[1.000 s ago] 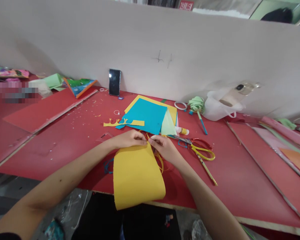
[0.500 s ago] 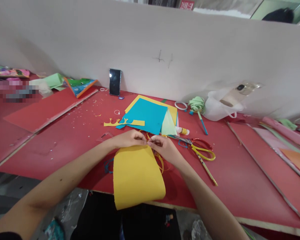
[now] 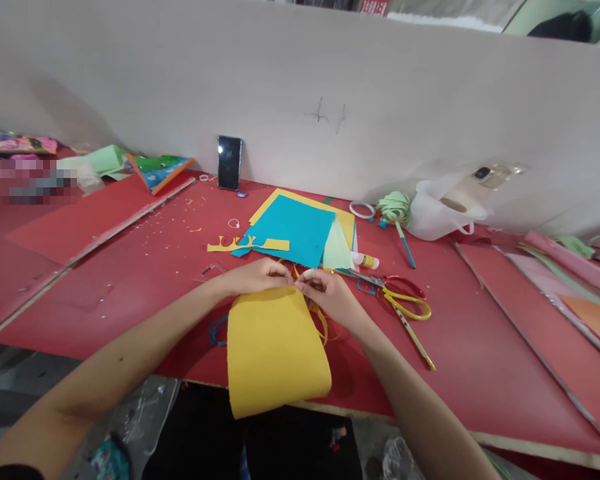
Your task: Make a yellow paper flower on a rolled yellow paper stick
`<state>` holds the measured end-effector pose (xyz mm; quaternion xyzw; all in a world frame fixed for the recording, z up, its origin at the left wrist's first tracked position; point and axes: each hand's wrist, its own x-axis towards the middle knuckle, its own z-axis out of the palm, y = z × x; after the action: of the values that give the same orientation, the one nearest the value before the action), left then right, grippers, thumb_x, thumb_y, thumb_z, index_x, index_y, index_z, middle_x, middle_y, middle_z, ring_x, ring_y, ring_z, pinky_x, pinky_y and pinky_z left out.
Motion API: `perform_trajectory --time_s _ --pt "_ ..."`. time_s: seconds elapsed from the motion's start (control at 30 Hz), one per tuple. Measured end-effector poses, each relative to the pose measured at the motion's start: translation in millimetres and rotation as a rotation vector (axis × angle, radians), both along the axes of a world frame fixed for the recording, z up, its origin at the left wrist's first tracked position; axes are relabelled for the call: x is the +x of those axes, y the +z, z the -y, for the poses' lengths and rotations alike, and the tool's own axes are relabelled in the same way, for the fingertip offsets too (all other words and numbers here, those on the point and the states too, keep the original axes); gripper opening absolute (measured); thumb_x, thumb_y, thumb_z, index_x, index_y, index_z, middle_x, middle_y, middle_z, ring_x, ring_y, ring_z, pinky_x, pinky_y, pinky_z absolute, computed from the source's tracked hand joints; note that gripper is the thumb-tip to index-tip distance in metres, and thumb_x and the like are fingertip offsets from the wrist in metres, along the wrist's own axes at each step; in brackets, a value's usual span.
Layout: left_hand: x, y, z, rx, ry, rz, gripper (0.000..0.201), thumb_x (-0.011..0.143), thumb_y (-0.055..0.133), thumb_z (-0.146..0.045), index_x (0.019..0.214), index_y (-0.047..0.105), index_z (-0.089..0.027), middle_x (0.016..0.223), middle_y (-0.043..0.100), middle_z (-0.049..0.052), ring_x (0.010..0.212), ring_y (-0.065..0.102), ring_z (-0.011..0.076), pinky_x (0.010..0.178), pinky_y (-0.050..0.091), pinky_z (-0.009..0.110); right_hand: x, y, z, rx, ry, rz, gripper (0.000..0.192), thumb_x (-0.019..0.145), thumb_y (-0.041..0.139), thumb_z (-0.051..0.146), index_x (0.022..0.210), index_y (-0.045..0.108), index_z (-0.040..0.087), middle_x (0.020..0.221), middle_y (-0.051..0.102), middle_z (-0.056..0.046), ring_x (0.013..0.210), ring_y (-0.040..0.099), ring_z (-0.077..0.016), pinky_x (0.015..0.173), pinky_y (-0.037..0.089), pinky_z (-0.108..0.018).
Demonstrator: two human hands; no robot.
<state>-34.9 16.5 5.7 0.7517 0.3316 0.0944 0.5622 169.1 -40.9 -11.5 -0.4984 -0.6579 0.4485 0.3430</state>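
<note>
Nearest, hanging over the front edge of the red desk (image 3: 130, 293): a yellow paper sheet (image 3: 275, 347), curved, its lower part past the desk rim, its top edge pinched by both hands. Left hand (image 3: 257, 277) closed on the top edge from the left, fingers curled down. Right hand (image 3: 330, 293) closed on the same edge from the right, fingertips (image 3: 305, 275) meeting those of the left at the middle. Thin yellow paper strips (image 3: 323, 323) looped just beside and under the right hand, touching the sheet's right edge. A blue paper scrap (image 3: 215, 331) half hidden at the sheet's left.

Just right of the right hand: scissors (image 3: 400, 297) with yellow and red handles, lying flat, blades toward the hands. A glue stick (image 3: 365, 261) a little beyond the blades.

Just past the hands, close enough to crowd them: a stack of blue paper (image 3: 293, 230) over yellow, a pale green triangle (image 3: 336, 250) on its right corner, a cut yellow strip (image 3: 245, 245) across its left corner.

Farther right: a tape ring (image 3: 363, 211), a green paper bundle (image 3: 395, 208) on a blue stick, a white plastic bag (image 3: 440, 213).

Far back: a phone (image 3: 229, 163) upright against the beige partition (image 3: 300, 87). Far left: green paper and a colourful folded piece (image 3: 160, 170). Far right: pink and orange sheets (image 3: 575, 293) along the desk.
</note>
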Motion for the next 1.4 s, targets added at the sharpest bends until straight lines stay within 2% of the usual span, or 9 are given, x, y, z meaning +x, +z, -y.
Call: perform_trajectory --time_s 0.17,0.43,0.63,0.87,1.0,1.4 --pt "0.0 1.5 0.9 -0.001 -0.005 0.001 0.034 0.088 0.054 -0.047 0.086 0.066 -0.015 0.080 0.062 0.003 0.067 0.054 0.0121 0.056 0.039 0.023 0.2 -0.5 0.7 -0.003 -0.006 0.008 0.015 0.082 0.060 0.034 0.080 0.063 0.020 0.077 0.066 -0.002 0.069 0.059 -0.0158 0.062 0.044 -0.026" --pt "1.0 1.0 1.4 0.015 0.016 -0.015 0.049 0.086 0.049 -0.062 0.077 0.058 -0.014 0.065 0.045 -0.001 0.054 0.041 0.0085 0.048 0.029 0.022 -0.1 -1.6 0.6 -0.012 -0.010 -0.013 0.017 0.080 0.062 0.035 0.081 0.063 0.019 0.072 0.063 -0.001 0.066 0.057 -0.0147 0.058 0.043 -0.025" --pt "0.1 0.3 1.0 0.055 0.011 -0.020 0.051 0.085 0.049 -0.064 0.080 0.059 -0.014 0.066 0.046 -0.001 0.055 0.041 0.0090 0.048 0.030 0.022 -1.6 -0.2 1.9 0.001 -0.011 -0.011 0.016 0.079 0.062 0.035 0.080 0.063 0.019 0.074 0.065 -0.002 0.070 0.060 -0.0163 0.062 0.047 -0.027" --pt "1.5 4.4 4.2 0.232 -0.028 -0.014 0.048 0.087 0.049 -0.060 0.080 0.061 -0.014 0.070 0.053 0.001 0.061 0.046 0.0105 0.051 0.031 0.021 -3.9 1.3 4.5 -0.004 -0.029 0.015 0.015 0.078 0.061 0.034 0.078 0.062 0.019 0.073 0.065 -0.002 0.069 0.061 -0.0177 0.062 0.048 -0.029" --pt "1.3 5.6 6.0 0.275 -0.048 -0.028 0.047 0.089 0.047 -0.058 0.081 0.062 -0.014 0.071 0.055 0.002 0.061 0.047 0.0110 0.052 0.030 0.022 -3.8 3.0 5.1 -0.013 -0.041 0.018 0.014 0.076 0.063 0.033 0.077 0.062 0.019 0.075 0.066 -0.003 0.070 0.060 -0.0174 0.064 0.047 -0.029" --pt "3.2 5.4 8.1 0.351 -0.085 -0.005 0.043 0.092 0.044 -0.052 0.078 0.058 -0.014 0.071 0.057 0.002 0.062 0.047 0.0112 0.055 0.029 0.023 -1.7 5.6 3.7 -0.082 -0.044 -0.028 0.017 0.074 0.068 0.034 0.076 0.064 0.018 0.068 0.064 -0.001 0.061 0.057 -0.0142 0.054 0.045 -0.025"
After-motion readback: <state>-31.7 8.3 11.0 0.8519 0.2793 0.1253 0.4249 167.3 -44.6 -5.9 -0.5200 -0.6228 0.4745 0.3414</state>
